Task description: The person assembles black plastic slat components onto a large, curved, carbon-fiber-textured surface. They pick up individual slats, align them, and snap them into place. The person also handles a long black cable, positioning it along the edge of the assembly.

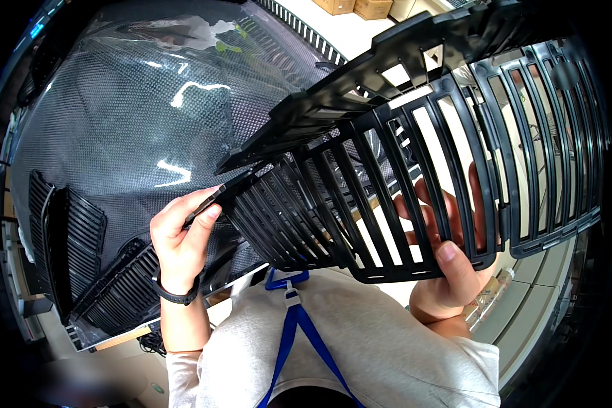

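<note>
I hold a long black slatted plastic panel up in front of me, made of several sections joined side by side. My left hand pinches its left end between thumb and fingers; a dark band is round that wrist. My right hand grips the lower edge further right, thumb on the near face and fingers behind the slats, showing through the gaps. Another black plastic section with cut-outs slants above it toward the upper right. Whether the two are joined is hard to make out.
Shiny clear film lies over a dark, fine-patterned surface at the left. More black slatted pieces lie at the lower left. Cardboard boxes stand at the top. A blue lanyard hangs before my grey shirt.
</note>
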